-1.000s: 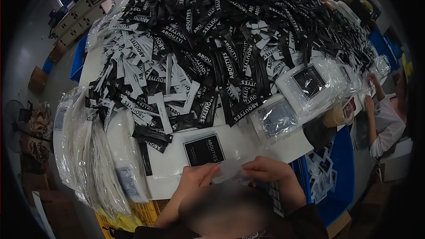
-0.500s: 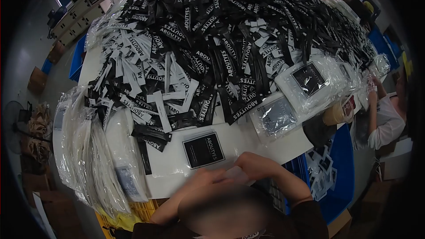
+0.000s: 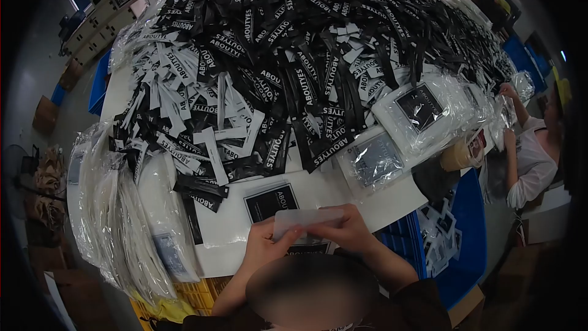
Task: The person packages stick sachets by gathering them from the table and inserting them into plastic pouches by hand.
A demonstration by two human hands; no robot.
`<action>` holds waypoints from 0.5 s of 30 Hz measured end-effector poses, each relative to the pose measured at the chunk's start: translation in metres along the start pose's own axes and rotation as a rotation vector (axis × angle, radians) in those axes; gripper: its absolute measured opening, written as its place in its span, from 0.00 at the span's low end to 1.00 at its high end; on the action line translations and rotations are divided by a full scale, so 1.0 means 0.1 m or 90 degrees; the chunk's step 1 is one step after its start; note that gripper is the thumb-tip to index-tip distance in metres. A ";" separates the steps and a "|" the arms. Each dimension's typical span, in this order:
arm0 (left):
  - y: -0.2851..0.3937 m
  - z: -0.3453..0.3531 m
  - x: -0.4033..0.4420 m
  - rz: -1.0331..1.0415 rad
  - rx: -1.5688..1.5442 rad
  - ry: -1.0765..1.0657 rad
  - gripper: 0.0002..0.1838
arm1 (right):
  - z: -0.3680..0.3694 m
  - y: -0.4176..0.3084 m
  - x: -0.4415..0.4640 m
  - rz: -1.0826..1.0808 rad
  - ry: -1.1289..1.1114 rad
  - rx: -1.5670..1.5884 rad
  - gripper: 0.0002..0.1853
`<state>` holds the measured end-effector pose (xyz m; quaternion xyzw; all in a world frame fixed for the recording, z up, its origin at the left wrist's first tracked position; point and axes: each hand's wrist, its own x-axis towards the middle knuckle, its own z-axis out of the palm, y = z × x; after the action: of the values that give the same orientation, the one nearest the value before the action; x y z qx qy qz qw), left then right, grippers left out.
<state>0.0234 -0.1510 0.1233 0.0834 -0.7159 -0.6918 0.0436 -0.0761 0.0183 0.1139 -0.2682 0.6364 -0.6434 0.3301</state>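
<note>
In front of my body, at the table's near edge, a whitish translucent plastic bag [image 3: 306, 217] is held up between both hands. My left hand [image 3: 268, 239] is closed on its left end, thumb along the front. My right hand [image 3: 348, 228] pinches the right end. Below the fingers shows part of a black printed panel; I cannot tell whether it belongs to this bag. Just beyond lies a flat white bag with a black square label [image 3: 269, 202], partly covered by what I hold.
Black and white printed strips [image 3: 300, 79] are heaped over the table. Stacked clear-wrapped bags [image 3: 116, 220] line the left edge; wrapped packs [image 3: 422, 110] lie right. A blue bin [image 3: 468, 233] holds loose packets. Another person [image 3: 533, 153] works at the far right.
Both hands have risen and moved forward over the table edge. The whitish bag between them now stands up in plain view, covering part of the labelled bag behind.
</note>
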 end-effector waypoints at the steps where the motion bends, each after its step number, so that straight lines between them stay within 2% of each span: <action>1: -0.02 0.00 0.00 -0.026 -0.009 0.016 0.08 | 0.00 0.01 0.00 0.040 0.053 0.030 0.07; 2: -0.03 0.01 -0.01 -0.052 -0.019 0.031 0.09 | -0.03 0.01 -0.01 0.039 0.059 0.029 0.07; 4: -0.04 0.07 -0.02 -0.053 0.004 0.014 0.10 | -0.13 0.00 -0.04 -0.050 0.022 -0.156 0.09; 7: -0.05 0.19 0.00 -0.016 0.079 -0.023 0.10 | -0.23 -0.12 -0.13 -0.061 0.078 -0.170 0.08; 9: -0.14 0.26 0.05 0.101 0.170 -0.060 0.08 | -0.39 -0.39 -0.27 0.033 0.129 -0.157 0.07; 11: -0.13 0.28 0.10 0.115 0.203 -0.018 0.08 | -0.80 -0.49 -0.56 0.042 0.084 -0.256 0.08; 13: -0.15 0.27 0.15 0.130 0.236 0.023 0.08 | -0.99 -0.79 -0.79 0.233 -0.041 -0.676 0.15; 15: -0.27 0.21 0.18 0.178 0.320 0.107 0.15 | -0.94 -0.90 -0.71 0.209 -0.034 -0.699 0.18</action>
<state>0.0033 -0.1344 0.0942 0.0492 -0.8633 -0.4707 0.1754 -0.1099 0.1304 0.2047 -0.3145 0.9018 -0.1522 0.2542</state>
